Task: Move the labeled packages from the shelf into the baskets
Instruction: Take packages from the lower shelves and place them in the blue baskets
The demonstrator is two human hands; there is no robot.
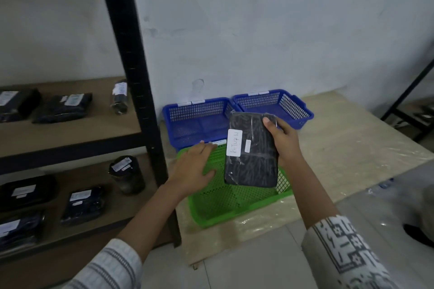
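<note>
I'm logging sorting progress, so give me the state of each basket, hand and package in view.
Right hand: gripping a package, held up.
Held package: black, white label facing the camera, above the green basket.
Left hand: open, flat over the green basket's left edge.
Green basket: empty.
Two blue baskets: empty.
Shelf packages: not yet moved.

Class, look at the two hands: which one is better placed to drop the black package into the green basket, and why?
Right. The right hand already holds the black package above the green basket. The left hand is empty, spread over the basket's left rim.
</note>
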